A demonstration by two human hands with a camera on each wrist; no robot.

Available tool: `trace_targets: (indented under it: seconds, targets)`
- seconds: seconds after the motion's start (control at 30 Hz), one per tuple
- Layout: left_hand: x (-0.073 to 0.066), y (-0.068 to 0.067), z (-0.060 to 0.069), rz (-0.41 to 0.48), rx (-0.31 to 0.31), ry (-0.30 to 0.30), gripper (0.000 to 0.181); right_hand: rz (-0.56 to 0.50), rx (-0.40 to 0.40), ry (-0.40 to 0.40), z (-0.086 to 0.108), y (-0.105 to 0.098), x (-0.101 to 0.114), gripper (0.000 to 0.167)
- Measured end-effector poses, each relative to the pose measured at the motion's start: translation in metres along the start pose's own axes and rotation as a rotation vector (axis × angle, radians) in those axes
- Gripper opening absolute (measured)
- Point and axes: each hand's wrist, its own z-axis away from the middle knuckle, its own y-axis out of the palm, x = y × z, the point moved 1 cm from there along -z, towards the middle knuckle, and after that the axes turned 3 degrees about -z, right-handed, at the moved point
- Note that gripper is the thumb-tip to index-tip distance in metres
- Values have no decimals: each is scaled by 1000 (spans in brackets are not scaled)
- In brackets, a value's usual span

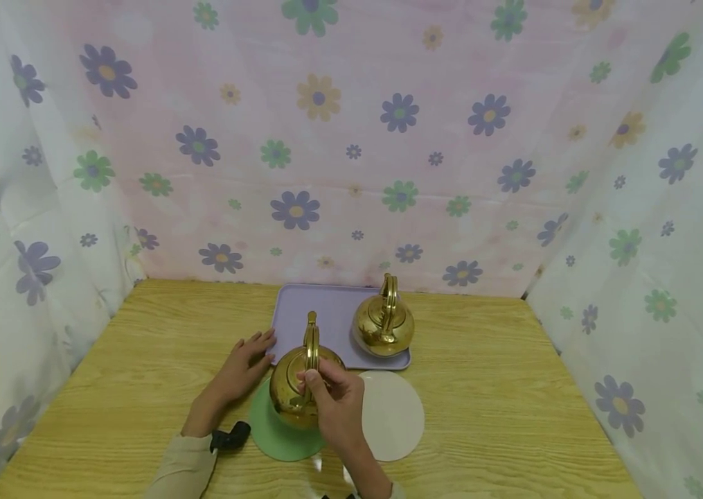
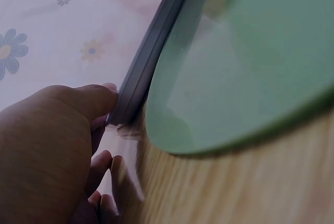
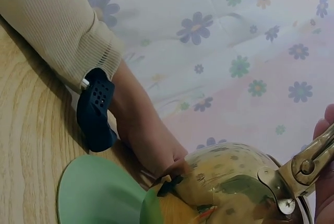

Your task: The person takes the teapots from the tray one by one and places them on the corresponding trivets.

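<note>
My right hand point(image 1: 340, 405) grips the upright handle of a shiny gold kettle point(image 1: 289, 388), thumb and fingers closed round it. This kettle hangs over the round green mat point(image 1: 289, 445) and hides part of the lilac tray point(image 1: 320, 301). At the tray's left front corner my left hand point(image 1: 242, 369) rests, fingers spread; the left wrist view shows its thumb point(image 2: 99, 98) against the tray's rim point(image 2: 143, 59). A second gold kettle point(image 1: 376, 331) stands on the right part of the tray, its handle up.
A round cream mat point(image 1: 396, 416) lies beside the green one, in front of the tray. Everything rests on a wood-grain table point(image 1: 488, 395). Flower-printed curtains point(image 1: 351, 125) enclose the back and both sides. The left wrist wears a black device point(image 3: 96, 114).
</note>
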Motion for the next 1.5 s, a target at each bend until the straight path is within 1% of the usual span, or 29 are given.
trace_targets:
  seconds: [0.1, 0.27, 0.33, 0.6, 0.7, 0.83, 0.9, 1.13, 1.2, 1.37, 1.5]
  targets:
    - [1, 0, 0, 0, 0, -3, 44, 7, 1, -4, 2, 1, 2, 19]
    - [1, 0, 0, -1, -4, 0, 44, -16, -6, 20, 5, 2, 2, 20]
    - [2, 0, 0, 3, -4, 2, 44, -31, -10, 42, 7, 3, 2, 22]
    - [2, 1, 0, 7, -2, 4, 45, -29, -16, 53, 13, 5, 1, 20]
    - [1, 2, 0, 12, -4, 0, 45, -31, -3, 21, 14, 5, 0, 19]
    - [0, 1, 1, 21, -11, -2, 44, -29, 32, -69, 15, 5, -3, 17]
    - [-1, 1, 1, 21, -11, -2, 44, -32, 45, -93, 16, 5, -4, 17]
    - [-1, 0, 1, 14, -9, -1, 45, -57, 24, -14, 20, 6, -2, 21]
    - [-1, 0, 1, 8, -11, 3, 44, -57, 29, -33, 21, 7, -2, 20]
    - [-2, -1, 1, 7, -13, 8, 45, -50, 58, -113, 21, 7, -4, 17]
    - [-3, 0, 1, 11, -2, 0, 45, -44, 67, -107, 23, 7, -5, 18]
